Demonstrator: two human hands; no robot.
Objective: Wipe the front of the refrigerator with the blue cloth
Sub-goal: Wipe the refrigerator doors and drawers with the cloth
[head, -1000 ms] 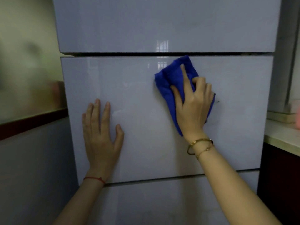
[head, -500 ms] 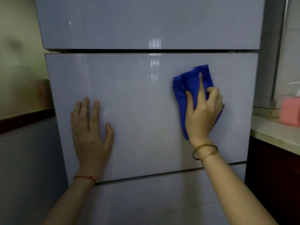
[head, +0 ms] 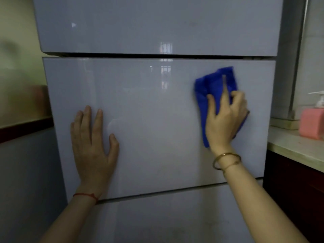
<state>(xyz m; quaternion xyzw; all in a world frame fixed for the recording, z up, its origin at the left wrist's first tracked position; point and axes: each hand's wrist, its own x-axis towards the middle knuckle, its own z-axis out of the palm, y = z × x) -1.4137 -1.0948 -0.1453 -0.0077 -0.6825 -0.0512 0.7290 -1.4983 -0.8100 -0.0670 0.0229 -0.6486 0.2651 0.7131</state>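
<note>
- Head view: a shiny pale fridge [head: 157, 128] fills most of the picture. It has three doors, one over the other, with dark gaps between them.
- A window shows as a bright spot in the shine near the top edge of the middle door.
- The left hand [head: 93, 146] lies flat on the middle door, near its left edge. Its fingers are spread out and hold nothing. A red string [head: 85, 195] goes round the wrist.
- The right hand [head: 226, 118] presses the blue cloth [head: 212, 85] on the middle door, near its top right corner. The pointer finger is straight and the other fingers curl into the cloth, gripping it. Gold bracelets [head: 226, 160] hang on the wrist.
- Between the two hands the door is bare.
- To the right, just beside the fridge, is a pale counter [head: 294, 148] with a pink box [head: 311, 123] and a white pump bottle [head: 320, 100] on it.
- To the left is a wall [head: 19, 85], all blurry.
- The cloth and right hand are a bit blurry too. Part of the cloth hides under the hand. The top and bottom doors are cut off.
</note>
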